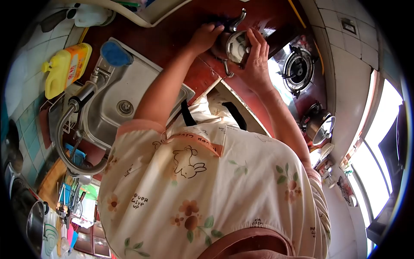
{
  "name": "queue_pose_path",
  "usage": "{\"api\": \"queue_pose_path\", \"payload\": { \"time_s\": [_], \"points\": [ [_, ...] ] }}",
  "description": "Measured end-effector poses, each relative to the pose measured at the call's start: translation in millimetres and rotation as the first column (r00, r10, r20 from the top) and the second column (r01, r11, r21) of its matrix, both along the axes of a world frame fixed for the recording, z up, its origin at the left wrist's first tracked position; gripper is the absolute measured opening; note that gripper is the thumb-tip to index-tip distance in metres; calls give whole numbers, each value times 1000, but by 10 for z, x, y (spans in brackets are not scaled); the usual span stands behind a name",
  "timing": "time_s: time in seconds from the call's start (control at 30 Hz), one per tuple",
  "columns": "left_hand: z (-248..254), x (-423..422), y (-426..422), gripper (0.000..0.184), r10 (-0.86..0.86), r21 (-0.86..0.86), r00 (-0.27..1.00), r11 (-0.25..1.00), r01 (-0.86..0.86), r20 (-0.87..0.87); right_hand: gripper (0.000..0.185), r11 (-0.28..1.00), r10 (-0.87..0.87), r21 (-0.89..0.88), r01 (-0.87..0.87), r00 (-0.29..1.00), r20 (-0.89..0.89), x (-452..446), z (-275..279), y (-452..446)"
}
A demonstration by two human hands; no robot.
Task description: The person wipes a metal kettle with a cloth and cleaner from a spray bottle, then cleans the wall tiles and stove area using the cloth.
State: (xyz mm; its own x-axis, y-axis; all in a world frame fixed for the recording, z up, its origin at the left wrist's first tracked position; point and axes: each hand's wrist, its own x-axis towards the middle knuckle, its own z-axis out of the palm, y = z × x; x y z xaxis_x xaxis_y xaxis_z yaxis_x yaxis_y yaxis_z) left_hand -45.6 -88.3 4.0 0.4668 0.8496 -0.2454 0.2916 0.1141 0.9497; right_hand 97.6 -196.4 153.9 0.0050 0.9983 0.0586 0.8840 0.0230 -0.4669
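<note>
A shiny metal kettle [236,46] with a curved spout [239,18] is on the dark red counter. My right hand [256,62] curves round its right side, fingers pressed against the rounded metal. A small curved handle [228,69] shows on the kettle's near side. Just left of the kettle is my left hand [206,38], its fingers bent together near the spout's base. Something dark is at those fingertips, too shadowed to name.
A steel sink [144,75] with a flexible tap [64,129] is at left, with a blue bowl-like item [115,53] on its corner. A yellow bottle [69,69] stands behind it. At right are a gas burner [298,70] and a metal pot [318,125].
</note>
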Motion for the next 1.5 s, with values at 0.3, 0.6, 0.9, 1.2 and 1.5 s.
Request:
{"api": "queue_pose_path", "payload": {
  "time_s": [0.3, 0.6, 0.9, 1.2, 1.5],
  "points": [
    [-396, 508, 936, 40, -54, 758, 958, 599, 257, -282, 106, 996, -70, -50, 67, 996, -62, -41, 95, 63],
    [-67, -698, -60, 42, 39, 698, 825, 556, 452, -564, 104, 999, -46, -18, 45, 996, -71, 13, 99, 47],
    [311, -1312, -1061, 29, 194, 313, 851, 949, -37, -488, 106, 997, -26, 63, 35, 990, -135, 109, 32, -25],
    [2347, -201, -1267, 44, 140, -268, 984, 958, -105, 113, 52, 998, -29, -53, -18, 643, -766, 104, 964, -730],
    [2044, 101, -857, 71, 9, 535, 884, 799, 275, -468, 29, 877, -480, -396, 272, 456, -749, 746, 485, -845]
  ]
}}
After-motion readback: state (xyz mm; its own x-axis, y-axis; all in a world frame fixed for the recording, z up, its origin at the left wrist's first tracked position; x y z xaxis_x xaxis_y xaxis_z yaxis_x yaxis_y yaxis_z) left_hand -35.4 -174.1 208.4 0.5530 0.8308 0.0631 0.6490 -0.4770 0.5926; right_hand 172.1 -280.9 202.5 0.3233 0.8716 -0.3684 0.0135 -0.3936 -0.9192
